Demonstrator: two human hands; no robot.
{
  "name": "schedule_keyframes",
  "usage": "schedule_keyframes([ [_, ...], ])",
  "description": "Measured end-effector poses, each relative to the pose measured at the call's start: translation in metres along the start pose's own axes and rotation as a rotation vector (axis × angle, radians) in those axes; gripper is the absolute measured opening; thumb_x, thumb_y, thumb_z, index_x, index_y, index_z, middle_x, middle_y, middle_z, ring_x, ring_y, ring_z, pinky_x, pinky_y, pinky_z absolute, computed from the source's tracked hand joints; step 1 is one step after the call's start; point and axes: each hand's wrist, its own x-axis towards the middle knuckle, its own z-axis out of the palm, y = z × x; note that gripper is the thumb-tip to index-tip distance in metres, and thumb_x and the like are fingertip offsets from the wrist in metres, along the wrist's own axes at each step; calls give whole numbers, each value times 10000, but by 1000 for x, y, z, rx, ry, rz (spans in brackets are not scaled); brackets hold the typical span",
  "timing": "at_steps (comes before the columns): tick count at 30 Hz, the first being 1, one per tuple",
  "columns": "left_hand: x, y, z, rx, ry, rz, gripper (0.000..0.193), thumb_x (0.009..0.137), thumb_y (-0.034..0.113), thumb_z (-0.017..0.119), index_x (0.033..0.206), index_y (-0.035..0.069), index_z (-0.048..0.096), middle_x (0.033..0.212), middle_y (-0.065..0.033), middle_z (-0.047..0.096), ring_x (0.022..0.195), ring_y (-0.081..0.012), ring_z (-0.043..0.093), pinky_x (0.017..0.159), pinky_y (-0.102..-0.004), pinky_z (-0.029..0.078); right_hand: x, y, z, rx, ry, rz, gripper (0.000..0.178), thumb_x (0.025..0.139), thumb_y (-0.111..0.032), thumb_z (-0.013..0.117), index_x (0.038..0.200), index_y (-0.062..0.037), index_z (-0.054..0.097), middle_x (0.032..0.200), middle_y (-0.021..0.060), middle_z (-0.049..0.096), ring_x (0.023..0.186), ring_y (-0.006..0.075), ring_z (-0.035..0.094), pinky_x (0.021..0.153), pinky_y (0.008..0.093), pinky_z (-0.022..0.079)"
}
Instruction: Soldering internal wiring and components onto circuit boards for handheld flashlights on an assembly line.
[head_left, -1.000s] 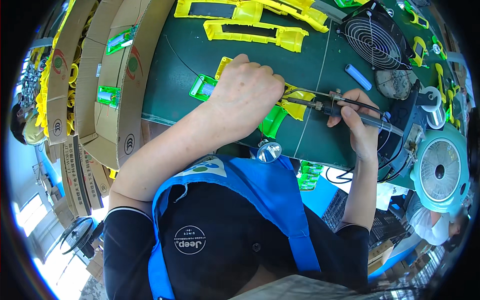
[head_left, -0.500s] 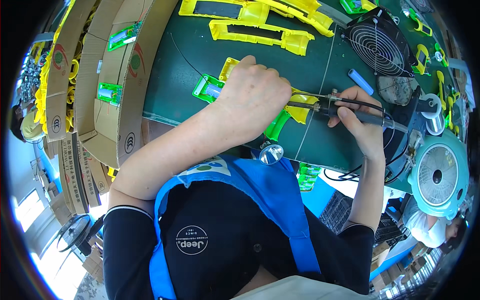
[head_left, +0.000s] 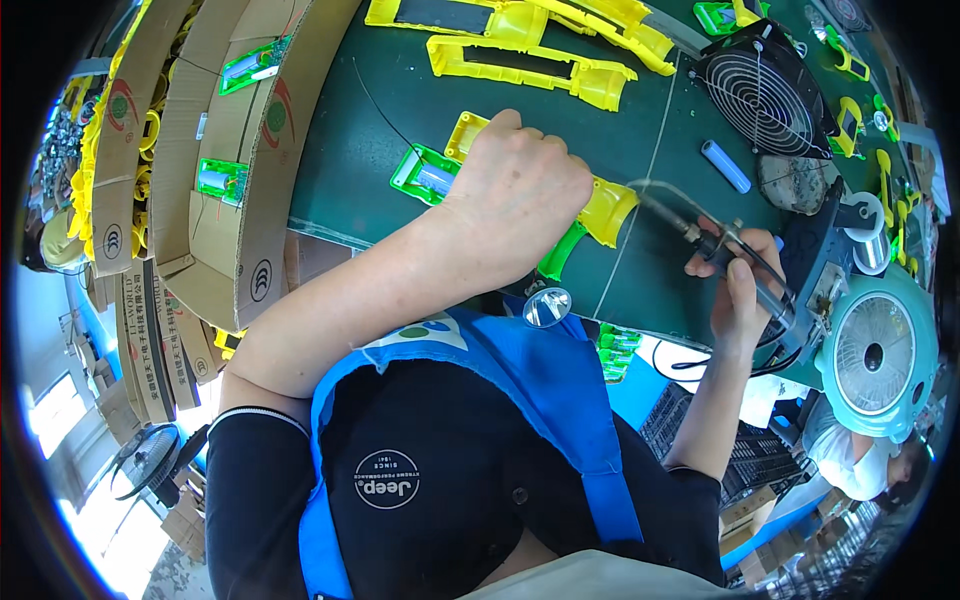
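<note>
My left hand point(head_left: 525, 180) is closed over a yellow flashlight housing point(head_left: 607, 212), and its fingertips are hidden beneath the hand. From its left side juts a green tray point(head_left: 407, 178) holding a blue cell point(head_left: 436, 180), with a thin black wire rising from it. A green shell piece point(head_left: 562, 252) shows below the hand. A silver reflector point(head_left: 547, 307) sits near the table's front edge. In my right hand point(head_left: 740, 290) is a soldering iron point(head_left: 708, 247) with a thin metal tube alongside; its tip, blurred, points up and left, apart from the housing.
More yellow housings point(head_left: 530, 68) lie at the far side. A black fan point(head_left: 765, 95), a loose blue cell point(head_left: 725, 166), a solder spool point(head_left: 867, 222) and a teal fan point(head_left: 873, 355) stand right. A cardboard box point(head_left: 215, 235) with green trays is left.
My right hand has drawn the soldering iron back to the right, away from the housing, and tilted it. My left hand stays almost where it was.
</note>
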Motion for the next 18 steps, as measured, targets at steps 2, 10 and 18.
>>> schedule_keyframes([
  [2,0,0,-1,15,4,8,98,674,36,616,771,44,619,719,-86,608,731,-234,632,689,-335,434,-7,4,20,4,128,-167,374,871,-274,639,1005,27,463,808,185,644,711,259,662,741,384,537],
  [10,0,-1,5,24,94,22,78,634,86,663,703,70,629,674,-81,613,702,-214,643,657,-315,423,1,36,69,-395,-32,-506,332,890,-221,632,1079,-33,434,897,178,659,885,244,591,797,374,475],
  [18,-6,-1,5,7,129,-7,60,675,86,633,729,65,617,687,-71,588,713,-216,625,671,-321,423,6,39,74,-533,-22,-679,303,833,-143,688,1041,-11,511,876,178,634,725,256,646,588,301,529],
])
